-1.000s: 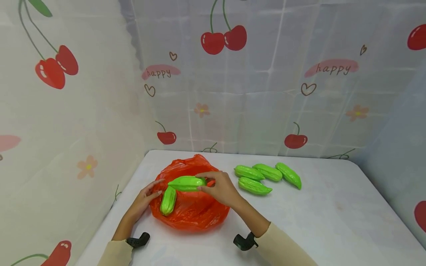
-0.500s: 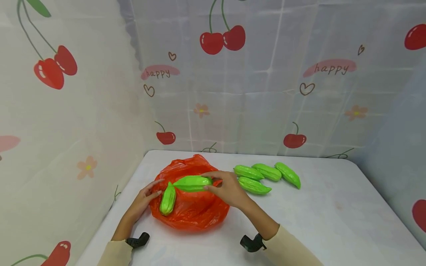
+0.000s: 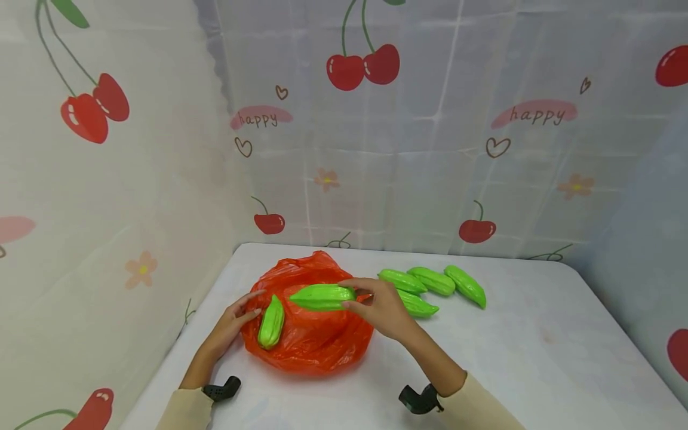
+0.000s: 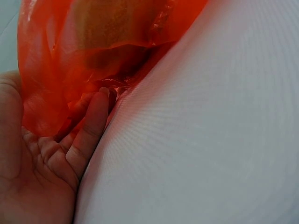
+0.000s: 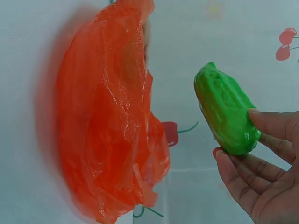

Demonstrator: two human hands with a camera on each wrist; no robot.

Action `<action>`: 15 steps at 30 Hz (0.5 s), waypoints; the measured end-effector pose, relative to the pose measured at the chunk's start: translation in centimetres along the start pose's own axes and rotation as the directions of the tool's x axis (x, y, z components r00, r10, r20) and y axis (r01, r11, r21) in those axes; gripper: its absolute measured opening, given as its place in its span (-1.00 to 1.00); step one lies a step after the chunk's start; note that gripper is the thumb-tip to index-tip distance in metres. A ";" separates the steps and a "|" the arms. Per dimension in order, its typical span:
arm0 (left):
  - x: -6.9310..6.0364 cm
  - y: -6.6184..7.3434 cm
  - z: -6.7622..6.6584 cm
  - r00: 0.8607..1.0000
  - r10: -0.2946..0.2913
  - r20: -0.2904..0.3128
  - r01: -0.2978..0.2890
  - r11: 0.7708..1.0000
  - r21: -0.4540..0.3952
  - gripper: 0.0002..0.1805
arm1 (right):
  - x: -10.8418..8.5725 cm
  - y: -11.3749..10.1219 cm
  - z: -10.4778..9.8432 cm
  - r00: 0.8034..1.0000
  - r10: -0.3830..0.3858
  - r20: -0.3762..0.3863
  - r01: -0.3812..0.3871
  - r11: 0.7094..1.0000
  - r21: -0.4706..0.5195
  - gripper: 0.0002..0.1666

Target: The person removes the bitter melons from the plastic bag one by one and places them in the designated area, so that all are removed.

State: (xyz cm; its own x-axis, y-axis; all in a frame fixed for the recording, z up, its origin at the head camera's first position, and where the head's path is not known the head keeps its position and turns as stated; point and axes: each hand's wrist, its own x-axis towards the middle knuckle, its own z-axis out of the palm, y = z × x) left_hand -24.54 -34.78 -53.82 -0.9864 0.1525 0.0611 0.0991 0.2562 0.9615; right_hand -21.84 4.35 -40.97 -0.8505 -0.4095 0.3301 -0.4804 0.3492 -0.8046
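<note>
My right hand (image 3: 384, 304) holds a bright green, ridged gourd (image 3: 322, 297), which looks like a bitter melon, above the red plastic bag (image 3: 322, 343). Thumb and fingertips pinch the gourd's blunt end; its pointed end faces left. In the right wrist view the held gourd (image 5: 226, 109) hangs clear of the bag (image 5: 105, 112). Another green gourd (image 3: 271, 322) lies on the bag's left part. At the bag's left side my left hand (image 3: 231, 322) holds the plastic; the left wrist view has the bag between thumb and fingers (image 4: 88, 135).
Several more green gourds (image 3: 435, 280) lie grouped at the back of the white table (image 3: 510, 358), right of the bag. One is partly hidden behind the right hand. A cherry-print curtain (image 3: 398, 179) stands along the back and sides.
My right hand has moved steadily right with the gourd, away from the one on the bag, and now covers part of a gourd on the table. My left hand has stayed in place.
</note>
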 end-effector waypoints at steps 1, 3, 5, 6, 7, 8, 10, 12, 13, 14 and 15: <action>0.0 0.0 0.0 1.000 0.000 0.002 0.000 1.000 0.001 -0.43 | -0.1 0.0 -0.1 1.000 0.003 -0.003 -0.003 1.000 0.000 -0.56; 0.1 0.0 0.0 1.000 0.002 0.006 -0.002 1.000 -0.002 -0.43 | -0.3 0.1 -0.4 1.000 0.012 -0.009 -0.012 1.000 0.004 -0.56; 0.2 0.0 0.0 1.000 0.005 0.009 -0.005 1.000 -0.002 -0.43 | -0.4 0.2 -0.8 1.000 0.017 -0.009 -0.017 1.000 0.018 -0.56; 0.3 0.0 0.0 1.000 0.004 0.006 -0.004 1.000 -0.003 -0.43 | -0.5 0.2 -1.0 1.000 0.022 -0.008 -0.022 0.999 0.028 -0.56; 0.3 0.0 0.1 1.000 0.005 0.005 -0.005 1.000 -0.002 -0.43 | -0.5 0.2 -1.1 1.000 0.028 -0.005 -0.028 0.999 0.041 -0.56; 0.3 0.0 0.1 1.000 0.005 0.004 -0.005 1.000 -0.001 -0.43 | -0.7 0.3 -1.3 0.999 0.035 -0.004 -0.035 0.998 0.053 -0.56; 0.3 0.0 0.1 1.000 0.004 0.003 -0.004 1.000 0.002 -0.42 | -0.9 0.3 -1.7 0.999 0.049 -0.001 -0.049 0.996 0.075 -0.55; 0.3 -0.1 0.0 1.000 0.002 -0.002 -0.002 1.000 0.004 -0.43 | -1.1 0.3 -2.0 0.998 0.062 0.004 -0.062 0.994 0.094 -0.55; 0.2 -0.2 0.0 1.000 0.001 -0.001 -0.001 1.000 0.006 -0.42 | -1.3 0.3 -2.1 0.998 0.066 0.006 -0.067 0.992 0.103 -0.55; 0.2 -0.2 0.0 1.000 0.001 -0.001 -0.001 1.000 0.006 -0.42 | -1.4 0.4 -2.3 0.997 0.071 0.006 -0.071 0.992 0.108 -0.55; 0.2 -0.3 0.0 1.000 0.001 -0.002 -0.001 1.000 0.006 -0.43 | -1.5 0.4 -2.4 0.997 0.075 0.005 -0.075 0.991 0.112 -0.55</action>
State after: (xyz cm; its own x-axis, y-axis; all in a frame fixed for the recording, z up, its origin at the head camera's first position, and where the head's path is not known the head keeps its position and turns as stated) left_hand -24.76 -34.84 -54.06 -0.9866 0.1509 0.0622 0.1005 0.2615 0.9599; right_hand -21.23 7.16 -40.57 -0.8830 -0.3861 0.2669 -0.3886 0.2824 -0.8771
